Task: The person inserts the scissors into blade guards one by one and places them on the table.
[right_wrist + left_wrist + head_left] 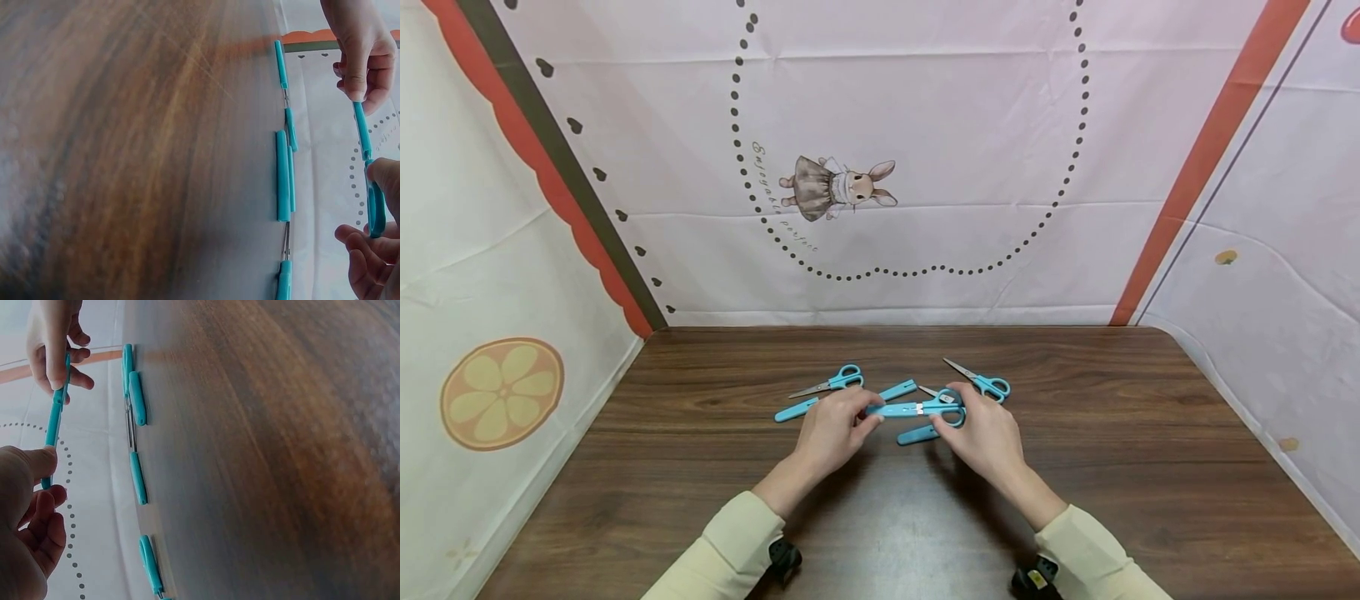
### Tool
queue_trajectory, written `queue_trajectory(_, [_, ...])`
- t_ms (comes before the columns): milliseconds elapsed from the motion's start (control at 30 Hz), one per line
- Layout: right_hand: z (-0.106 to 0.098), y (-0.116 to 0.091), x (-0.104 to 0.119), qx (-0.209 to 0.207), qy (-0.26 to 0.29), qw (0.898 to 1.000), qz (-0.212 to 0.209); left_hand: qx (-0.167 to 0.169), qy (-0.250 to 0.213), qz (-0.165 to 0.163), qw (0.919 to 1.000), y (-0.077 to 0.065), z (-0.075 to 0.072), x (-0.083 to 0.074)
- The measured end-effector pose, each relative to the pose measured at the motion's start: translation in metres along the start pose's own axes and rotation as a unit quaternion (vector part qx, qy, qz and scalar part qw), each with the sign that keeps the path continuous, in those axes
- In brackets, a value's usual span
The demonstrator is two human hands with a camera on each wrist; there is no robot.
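A pair of light-blue scissors (957, 417) is held level above the table between the two hands, a blue blade cover (897, 410) over its blades. My left hand (835, 429) pinches the cover's far left end between thumb and fingers. At the other end, my right hand (988, 435) grips the scissors by the handle loops, thumb in front. In the left wrist view, a narrow pale gap divides cover (54, 428) and handles. The right wrist view shows the handle loop (376, 209) against the right thumb.
On the dark wooden table (865, 533), uncovered scissors (846, 377) and a loose cover (795, 410) lie at left. Another cover (898, 390) lies behind the hands, one (917, 435) in front. More scissors (992, 387) lie at right. Printed cloth (970, 167) hangs behind.
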State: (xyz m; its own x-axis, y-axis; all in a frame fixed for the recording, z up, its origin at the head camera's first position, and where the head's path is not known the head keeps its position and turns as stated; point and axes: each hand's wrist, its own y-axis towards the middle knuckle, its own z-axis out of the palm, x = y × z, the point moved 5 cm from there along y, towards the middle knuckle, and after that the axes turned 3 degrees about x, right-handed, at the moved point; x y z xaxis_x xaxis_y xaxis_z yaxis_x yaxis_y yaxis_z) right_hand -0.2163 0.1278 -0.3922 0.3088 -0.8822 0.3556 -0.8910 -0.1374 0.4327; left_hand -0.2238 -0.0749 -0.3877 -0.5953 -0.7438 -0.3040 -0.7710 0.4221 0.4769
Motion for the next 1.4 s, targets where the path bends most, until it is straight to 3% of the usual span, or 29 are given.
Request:
queue_trajectory(1100, [0.0019,0.001,0.0025,0.009,0.001,1.0,0.001,-0.021,0.015,0.017,0.9995,0.004,0.0008,-0.0045])
queue_trajectory(1400, [0.0014,-0.0012,0.0034,0.008,-0.001,1.0,-0.009,0.0,0.019,0.019,0.9996,0.0025,0.0032,-0.0035])
